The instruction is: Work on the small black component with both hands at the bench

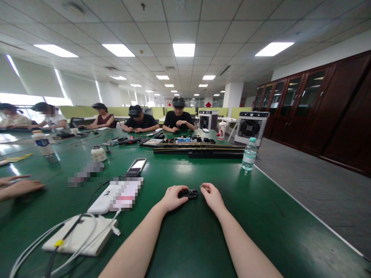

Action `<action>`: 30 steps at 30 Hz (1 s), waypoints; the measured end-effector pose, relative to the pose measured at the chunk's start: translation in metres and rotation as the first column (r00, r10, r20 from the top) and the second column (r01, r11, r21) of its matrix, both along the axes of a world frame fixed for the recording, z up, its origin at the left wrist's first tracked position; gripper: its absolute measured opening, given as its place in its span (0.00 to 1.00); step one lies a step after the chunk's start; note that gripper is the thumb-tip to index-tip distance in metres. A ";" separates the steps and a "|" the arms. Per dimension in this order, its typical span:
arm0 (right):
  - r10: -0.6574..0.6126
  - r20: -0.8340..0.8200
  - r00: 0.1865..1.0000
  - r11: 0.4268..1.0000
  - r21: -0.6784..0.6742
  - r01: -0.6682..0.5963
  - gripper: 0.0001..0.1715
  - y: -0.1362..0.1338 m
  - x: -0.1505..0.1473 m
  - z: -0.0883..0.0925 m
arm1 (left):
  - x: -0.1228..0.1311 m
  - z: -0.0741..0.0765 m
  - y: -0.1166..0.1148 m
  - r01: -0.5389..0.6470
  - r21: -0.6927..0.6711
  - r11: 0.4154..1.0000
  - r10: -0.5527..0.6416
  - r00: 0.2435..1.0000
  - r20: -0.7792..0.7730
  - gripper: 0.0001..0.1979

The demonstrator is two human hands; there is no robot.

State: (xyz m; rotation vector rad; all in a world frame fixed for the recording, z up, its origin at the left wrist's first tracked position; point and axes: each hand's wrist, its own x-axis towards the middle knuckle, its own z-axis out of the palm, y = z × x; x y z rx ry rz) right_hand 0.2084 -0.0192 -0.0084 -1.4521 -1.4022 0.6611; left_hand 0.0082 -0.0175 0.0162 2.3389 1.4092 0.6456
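My left hand [172, 198] is closed around the left end of a small black plastic part [192, 194], with the thumb on its near side and the fingers on its far side. The part lies low over the green table [185, 235], its uneven inner detail turned upward. Just to its right, apart from it, my right hand [213, 197] has thumb and fingertips pinched together. Something tiny and greyish shows at those fingertips, too small to name.
A water bottle [249, 154] stands to the right near the table edge. Long black strips [216, 155] lie ahead. On the left are a white power bank [100, 199], a white box [97, 243], cables and a phone [136, 167]. A co-worker's hand [26, 188] rests far left; others sit beyond.
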 end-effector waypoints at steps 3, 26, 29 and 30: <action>0.002 0.006 1.000 1.000 -0.008 -0.002 0.14 0.000 0.000 0.000 | 0.000 0.000 0.000 -0.003 -0.006 1.000 0.003 1.000 0.000 0.21; 0.033 -0.048 0.998 0.999 -0.027 -0.034 0.17 -0.001 0.000 0.003 | -0.001 -0.003 0.001 -0.003 -0.009 1.000 0.003 1.000 0.005 0.22; 0.029 -0.058 0.998 0.999 -0.024 -0.030 0.17 -0.001 0.000 0.003 | -0.001 -0.003 0.002 0.001 -0.009 1.000 -0.001 1.000 0.006 0.22; 0.028 -0.060 0.998 0.999 -0.023 -0.029 0.17 -0.001 0.000 0.003 | -0.001 -0.003 0.002 0.001 -0.009 1.000 -0.001 1.000 0.006 0.22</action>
